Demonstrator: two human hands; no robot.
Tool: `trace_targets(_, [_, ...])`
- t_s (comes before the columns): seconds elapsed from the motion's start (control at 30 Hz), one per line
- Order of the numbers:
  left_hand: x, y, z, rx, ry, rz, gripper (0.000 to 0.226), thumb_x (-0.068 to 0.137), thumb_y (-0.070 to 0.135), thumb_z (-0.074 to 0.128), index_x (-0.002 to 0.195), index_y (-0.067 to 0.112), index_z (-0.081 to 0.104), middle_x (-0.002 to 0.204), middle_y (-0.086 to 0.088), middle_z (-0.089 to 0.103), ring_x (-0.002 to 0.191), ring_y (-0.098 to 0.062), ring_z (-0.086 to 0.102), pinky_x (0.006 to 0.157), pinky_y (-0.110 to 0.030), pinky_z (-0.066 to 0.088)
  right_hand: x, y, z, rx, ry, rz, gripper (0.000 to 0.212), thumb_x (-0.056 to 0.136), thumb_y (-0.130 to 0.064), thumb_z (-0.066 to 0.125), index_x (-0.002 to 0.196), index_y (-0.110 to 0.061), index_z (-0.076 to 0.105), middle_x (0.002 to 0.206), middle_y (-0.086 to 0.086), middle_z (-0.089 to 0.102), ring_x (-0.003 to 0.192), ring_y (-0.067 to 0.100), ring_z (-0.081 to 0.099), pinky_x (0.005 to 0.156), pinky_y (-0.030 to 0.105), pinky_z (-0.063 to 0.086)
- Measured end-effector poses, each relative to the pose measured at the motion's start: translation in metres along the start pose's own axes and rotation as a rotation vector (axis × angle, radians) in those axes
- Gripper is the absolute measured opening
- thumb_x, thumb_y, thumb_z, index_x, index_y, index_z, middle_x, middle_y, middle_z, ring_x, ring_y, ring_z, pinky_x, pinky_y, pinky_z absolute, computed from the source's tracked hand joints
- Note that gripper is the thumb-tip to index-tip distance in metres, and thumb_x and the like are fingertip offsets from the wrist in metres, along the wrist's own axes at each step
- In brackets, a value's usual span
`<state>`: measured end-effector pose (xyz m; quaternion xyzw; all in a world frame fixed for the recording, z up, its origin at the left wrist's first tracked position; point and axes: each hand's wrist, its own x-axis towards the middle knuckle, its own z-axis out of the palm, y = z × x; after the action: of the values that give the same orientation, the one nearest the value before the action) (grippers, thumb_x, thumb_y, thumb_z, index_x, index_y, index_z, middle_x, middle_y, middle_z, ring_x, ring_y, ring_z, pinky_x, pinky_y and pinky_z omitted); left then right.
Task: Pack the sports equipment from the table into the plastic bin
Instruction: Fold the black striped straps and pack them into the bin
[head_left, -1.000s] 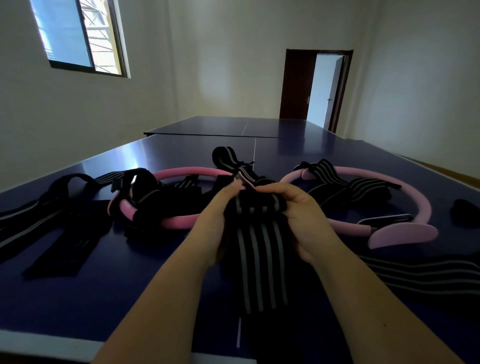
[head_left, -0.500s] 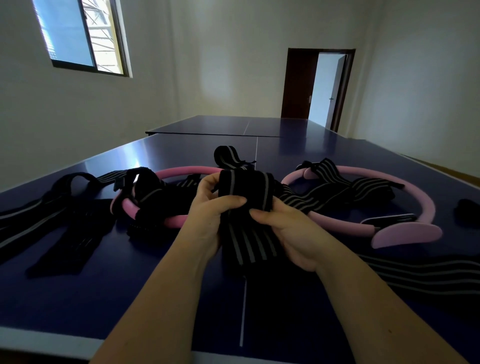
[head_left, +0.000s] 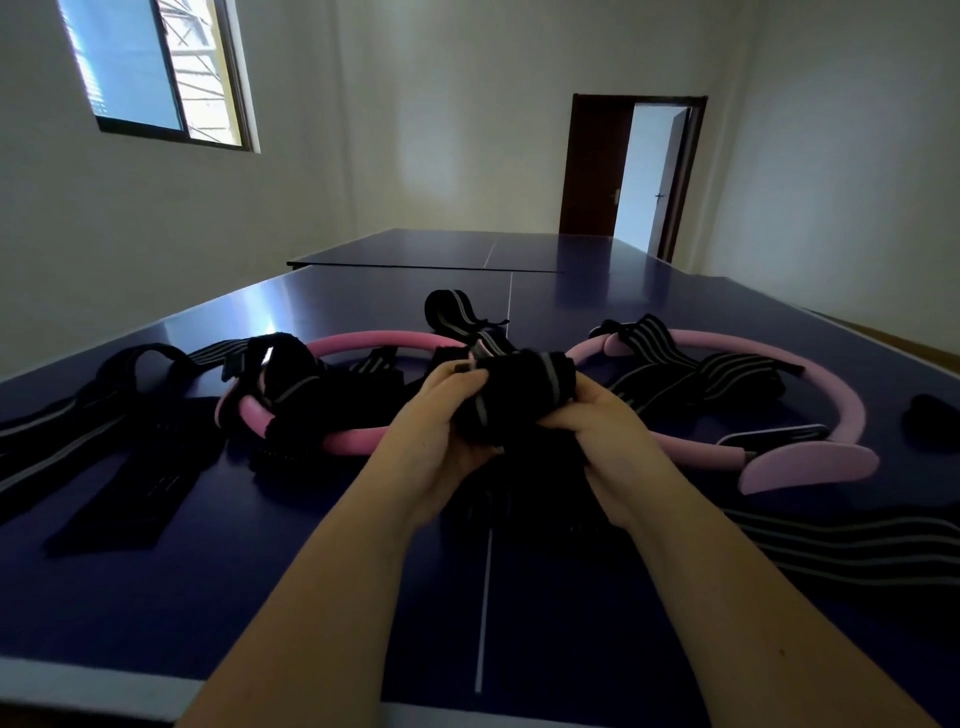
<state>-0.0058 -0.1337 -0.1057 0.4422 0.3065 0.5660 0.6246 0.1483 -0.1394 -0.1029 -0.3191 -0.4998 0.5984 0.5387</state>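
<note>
Black elastic strap with grey stripes (head_left: 519, 395) is bunched into a wad and held over the dark blue table-tennis table (head_left: 208, 597), on its centre line. It is gripped from both sides: left hand (head_left: 441, 431) and right hand (head_left: 608, 431), fingers curled round the fabric. Behind it, the left pink foam ring (head_left: 363, 344) and right pink foam ring (head_left: 836, 395) are draped with more striped straps. A flat strap at far left (head_left: 104, 467) and a flat strap at near right (head_left: 857, 551) are laid on the table.
</note>
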Motion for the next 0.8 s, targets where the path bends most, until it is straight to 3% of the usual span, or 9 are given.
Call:
trace_targets(0.17, [0.007, 0.0, -0.005, -0.083, 0.123, 0.02, 0.029, 0.1, 0.018, 0.046, 0.119, 0.003, 0.061, 0.102, -0.014, 0.069, 0.086, -0.022, 0.07, 0.062, -0.034, 0.058, 0.0, 0.001, 0.003, 0.219, -0.119, -0.125, 0.049, 0.097, 0.003, 0.032, 0.132, -0.02, 0.056, 0.13, 0.018, 0.062, 0.104, 0.03, 0.067, 0.073, 0.039, 0.059])
trace_targets(0.23, [0.009, -0.001, -0.007, -0.074, 0.178, 0.001, 0.029, 0.099, 0.02, 0.048, 0.117, 0.005, 0.064, 0.1, -0.014, 0.072, 0.086, -0.025, 0.071, 0.069, -0.038, 0.059, -0.001, 0.003, 0.005, 0.046, -0.105, -0.2, 0.046, 0.093, 0.008, 0.034, 0.127, -0.014, 0.057, 0.122, 0.015, 0.065, 0.1, 0.029, 0.067, 0.074, 0.036, 0.057])
trace_targets(0.33, [0.012, -0.002, -0.009, -0.067, 0.216, 0.003, 0.034, 0.097, 0.025, 0.051, 0.126, 0.011, 0.06, 0.113, -0.016, 0.072, 0.099, -0.031, 0.071, 0.079, -0.045, 0.061, -0.004, 0.009, 0.006, -0.245, -0.062, -0.325, 0.047, 0.089, 0.011, 0.05, 0.119, -0.025, 0.06, 0.106, -0.001, 0.069, 0.096, 0.024, 0.067, 0.082, 0.042, 0.059])
trace_targets(0.43, [0.013, -0.004, -0.008, -0.035, 0.259, 0.05, 0.025, 0.102, 0.023, 0.047, 0.124, 0.013, 0.057, 0.105, -0.014, 0.072, 0.083, -0.023, 0.073, 0.063, -0.035, 0.06, -0.003, 0.018, 0.007, -0.549, -0.025, -0.478, 0.031, 0.084, -0.009, 0.07, 0.108, -0.028, 0.07, 0.136, -0.004, 0.051, 0.128, 0.013, 0.053, 0.105, 0.04, 0.048])
trace_targets(0.5, [0.013, -0.004, -0.005, -0.041, 0.275, 0.083, 0.022, 0.104, 0.019, 0.046, 0.123, 0.01, 0.053, 0.099, -0.011, 0.069, 0.069, -0.015, 0.073, 0.053, -0.029, 0.057, -0.001, 0.016, 0.009, -0.422, -0.012, -0.428, 0.02, 0.086, -0.017, 0.066, 0.103, -0.022, 0.075, 0.143, -0.001, 0.046, 0.13, 0.012, 0.05, 0.103, 0.033, 0.047])
trace_targets(0.57, [0.014, -0.003, -0.004, -0.078, 0.319, 0.104, 0.021, 0.104, 0.015, 0.046, 0.123, 0.009, 0.051, 0.101, -0.011, 0.065, 0.068, -0.013, 0.071, 0.051, -0.024, 0.054, 0.002, 0.01, 0.006, -0.154, -0.041, -0.365, 0.03, 0.087, -0.014, 0.051, 0.107, -0.006, 0.072, 0.142, 0.011, 0.049, 0.114, 0.017, 0.06, 0.09, 0.031, 0.052])
trace_targets(0.63, [0.017, -0.003, -0.006, -0.14, 0.352, 0.108, 0.017, 0.104, 0.015, 0.045, 0.12, 0.014, 0.052, 0.104, -0.011, 0.064, 0.08, -0.016, 0.067, 0.053, -0.024, 0.054, 0.002, 0.006, 0.005, -0.058, -0.069, -0.337, 0.029, 0.09, 0.0, 0.045, 0.108, 0.001, 0.068, 0.135, 0.013, 0.056, 0.097, 0.019, 0.067, 0.08, 0.028, 0.054])
trace_targets(0.7, [0.015, -0.003, -0.006, -0.136, 0.337, 0.12, 0.012, 0.104, 0.016, 0.046, 0.112, 0.02, 0.054, 0.106, -0.008, 0.066, 0.088, -0.017, 0.068, 0.058, -0.026, 0.057, 0.002, 0.009, 0.008, -0.217, -0.025, -0.368, 0.035, 0.088, 0.017, 0.047, 0.101, -0.007, 0.069, 0.132, 0.005, 0.057, 0.097, 0.014, 0.069, 0.082, 0.024, 0.054])
trace_targets(0.8, [0.016, -0.007, -0.007, -0.012, 0.305, 0.203, 0.012, 0.103, 0.015, 0.048, 0.113, 0.018, 0.055, 0.111, -0.007, 0.069, 0.092, -0.015, 0.072, 0.076, -0.035, 0.061, 0.001, 0.012, 0.01, -0.42, 0.072, -0.441, 0.032, 0.085, 0.009, 0.066, 0.091, -0.022, 0.071, 0.123, 0.002, 0.059, 0.093, 0.008, 0.068, 0.085, 0.023, 0.053])
